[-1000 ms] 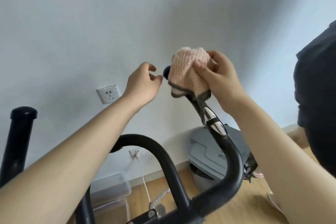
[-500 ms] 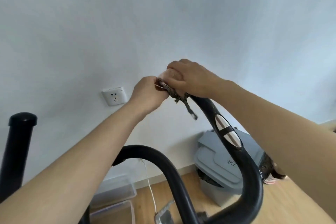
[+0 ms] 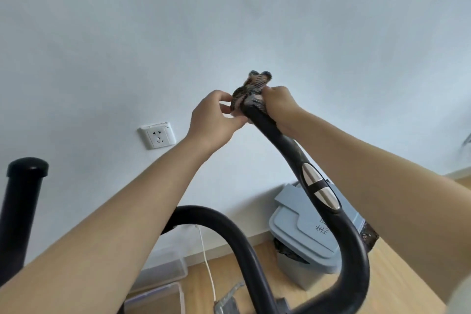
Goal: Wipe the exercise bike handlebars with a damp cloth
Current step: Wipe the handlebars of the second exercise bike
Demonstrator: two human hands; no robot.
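Half a second on, both my hands sit higher on the bar and the cloth now bunches up over the very tip of the right handlebar, a patterned end poking up above my knuckles where it hung down below them before. My right hand is wrapped round the cloth and the bar end together, fingers closed tight on them. My left hand is just beside it, thumb and fingertips pinching the near edge of the cloth against the bar, the other fingers curled.

Below my right hand the black handlebar runs down toward me, past a silver grip plate set into it, then bends round under my right forearm. Another black loop of the bar arches below my left forearm, and a black capped post stands well off to the left of that arm.

Beyond my left wrist a white wall socket sits on the pale wall. Under my right arm a grey-blue lidded bin stands on the wooden floor, with clear plastic boxes and a white cable on the floor below my left arm.
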